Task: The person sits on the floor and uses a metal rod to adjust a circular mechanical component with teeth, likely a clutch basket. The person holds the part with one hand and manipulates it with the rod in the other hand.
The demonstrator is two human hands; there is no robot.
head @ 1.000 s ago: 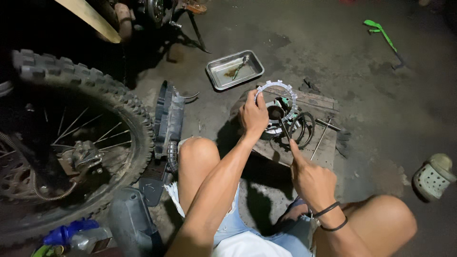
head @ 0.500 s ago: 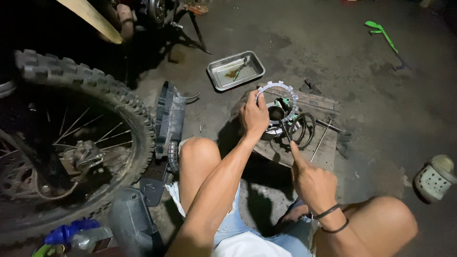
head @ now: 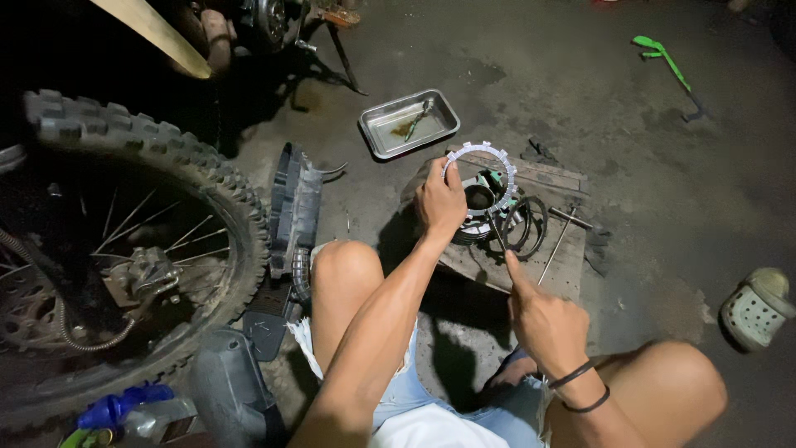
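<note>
My left hand grips the edge of a toothed metal clutch ring and holds it tilted up over a round clutch assembly that sits on a wooden board. My right hand is closed around a thin metal tool whose tip pokes into the assembly. Several dark rings lie on the board just right of the assembly. A long metal rod rests on the board beyond them.
A steel tray with oily residue and a small tool lies behind the board. A knobby motorcycle wheel fills the left, with a black plastic part beside it. A green tool lies far right, a pale sandal at right.
My right hand has shifted slightly back toward me with the tool. The left hand keeps holding the toothed ring in nearly the same spot.
</note>
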